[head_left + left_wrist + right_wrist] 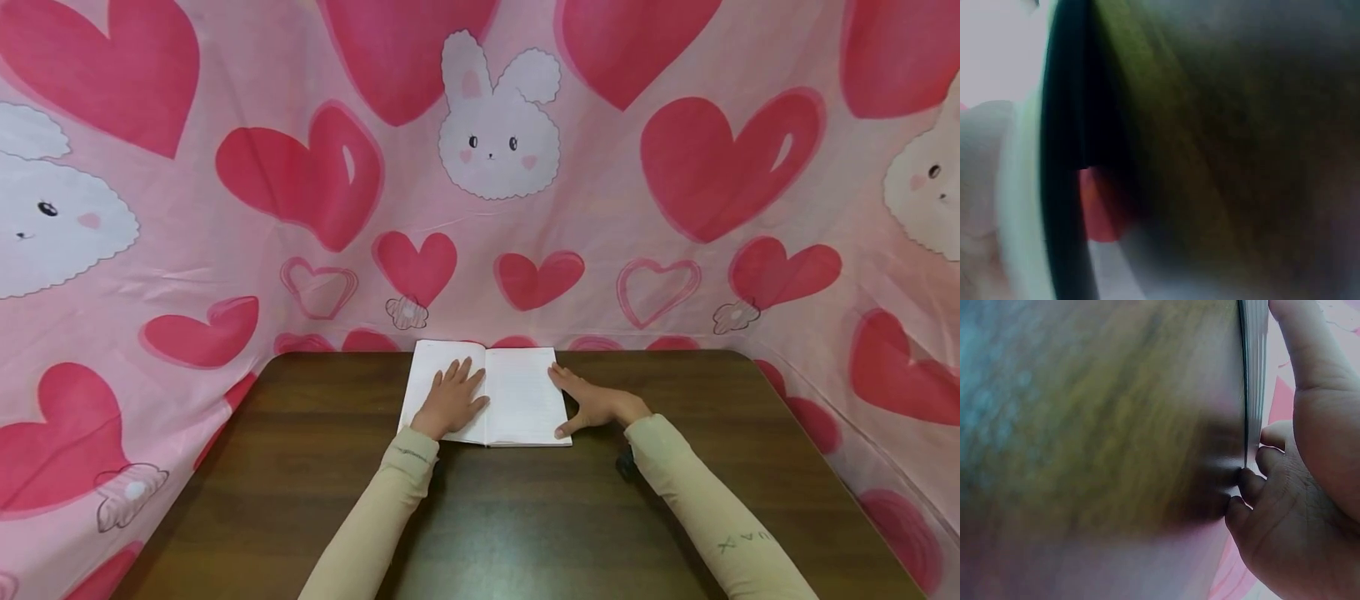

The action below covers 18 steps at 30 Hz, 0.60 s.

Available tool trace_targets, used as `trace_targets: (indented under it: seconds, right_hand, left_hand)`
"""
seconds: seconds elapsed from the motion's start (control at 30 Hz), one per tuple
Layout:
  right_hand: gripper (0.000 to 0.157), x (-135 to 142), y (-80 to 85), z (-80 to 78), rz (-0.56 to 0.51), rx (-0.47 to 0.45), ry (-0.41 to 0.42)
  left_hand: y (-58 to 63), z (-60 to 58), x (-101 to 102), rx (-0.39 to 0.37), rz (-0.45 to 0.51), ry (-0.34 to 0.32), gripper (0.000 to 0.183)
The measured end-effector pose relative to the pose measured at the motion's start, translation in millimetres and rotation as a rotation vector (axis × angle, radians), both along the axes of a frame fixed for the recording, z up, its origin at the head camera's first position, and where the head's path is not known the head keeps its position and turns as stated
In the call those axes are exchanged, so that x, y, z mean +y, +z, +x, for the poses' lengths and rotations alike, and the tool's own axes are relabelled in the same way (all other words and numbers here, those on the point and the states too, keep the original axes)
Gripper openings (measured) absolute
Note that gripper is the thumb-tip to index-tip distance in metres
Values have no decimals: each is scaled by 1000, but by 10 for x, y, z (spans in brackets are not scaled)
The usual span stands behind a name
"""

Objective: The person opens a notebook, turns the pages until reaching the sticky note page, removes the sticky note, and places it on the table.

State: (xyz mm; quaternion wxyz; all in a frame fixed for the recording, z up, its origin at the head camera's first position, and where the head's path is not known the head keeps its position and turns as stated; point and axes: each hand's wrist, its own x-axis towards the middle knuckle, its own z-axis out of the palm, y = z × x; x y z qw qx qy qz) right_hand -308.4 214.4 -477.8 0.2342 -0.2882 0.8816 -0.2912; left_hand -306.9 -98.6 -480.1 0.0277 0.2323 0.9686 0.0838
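Observation:
An open notebook (pixel 528 396) with faintly ruled white pages lies on the brown wooden table near its far edge. My left hand (pixel 452 398) rests flat on the left page, fingers spread toward the centre fold. At the right page's outer edge is my right hand (pixel 596 402), thumb apart from the fingers, its tips touching the page's border. The right wrist view shows the notebook's page edges (pixel 1256 381) side-on, with the fingertips of the right hand (pixel 1300 506) against them and the thumb near the top. In the left wrist view the notebook is hidden.
The wooden table (pixel 517 525) stretches toward me and to both sides. Pink cloth (pixel 480 225) printed with hearts and rabbits hangs behind and along the sides. A small dark object (pixel 625 465) sits under the right wrist. Most of the left wrist view is blurred.

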Motion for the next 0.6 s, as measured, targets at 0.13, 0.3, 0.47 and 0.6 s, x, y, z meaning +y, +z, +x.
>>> trace_targets:
  seconds: [0.13,0.3,0.47,0.6]
  right_hand:
    - [123,-2,-14,-11,3,1,2]
    - [123,-9,-12,-14,12,-1,-5]
    - [123,-12,-12,-15,13,4,0]
    - [123,-7,-21,-16,17,6,-3]
  left_hand:
    - [-52,-53,-46,-114,71,-7,59]
    - [-52,-75,-137,-236,78,18,63]
    - [-65,-105,-185,-281,56,21,66]
    - [-106,-136,-195,-303,55,14,67]
